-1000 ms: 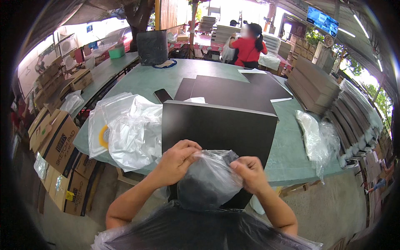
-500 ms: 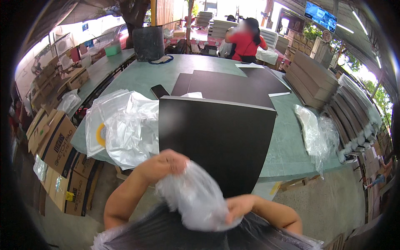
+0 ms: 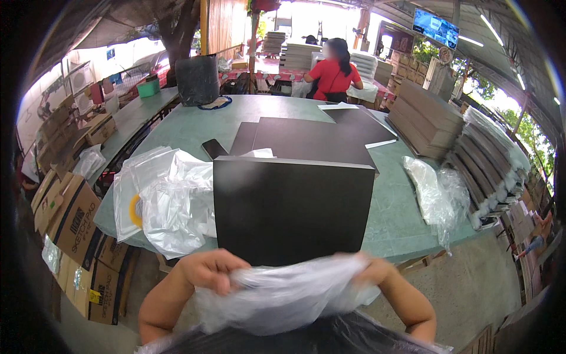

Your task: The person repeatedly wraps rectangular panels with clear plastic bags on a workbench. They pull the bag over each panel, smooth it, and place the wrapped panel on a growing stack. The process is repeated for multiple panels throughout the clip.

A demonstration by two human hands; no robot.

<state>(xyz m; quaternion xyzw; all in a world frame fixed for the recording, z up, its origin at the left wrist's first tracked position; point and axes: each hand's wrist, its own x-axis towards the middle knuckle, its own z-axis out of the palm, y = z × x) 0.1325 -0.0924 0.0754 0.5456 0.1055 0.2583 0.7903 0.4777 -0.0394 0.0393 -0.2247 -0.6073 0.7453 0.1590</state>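
A clear plastic bag (image 3: 277, 295) is stretched between my two hands, blurred by motion. My left hand (image 3: 217, 271) is closed on its left end. At the other end, my right hand (image 3: 371, 271) grips the plastic, its fingertips smeared. Just beyond them a black board (image 3: 292, 206) juts over the near edge of the green table (image 3: 389, 221). Below the bag, close to my body, lies a dark surface under clear film (image 3: 306, 336). Left of the black board, more clear plastic bags (image 3: 171, 200) lie heaped, with a yellow tape roll (image 3: 135, 210) under the plastic.
Flat black boards (image 3: 312, 137) and a phone (image 3: 214, 148) lie farther back. Grey boards (image 3: 424, 118) and plastic-wrapped stacks (image 3: 489, 159) line the right side. Cartons (image 3: 73, 221) stand at left. A person in a red shirt (image 3: 334, 76) is at a far table.
My hands have moved apart and level, spreading the bunched bag sideways. The right hand has risen and the left has lowered. The view has tilted slightly, and the far person's arms have dropped.
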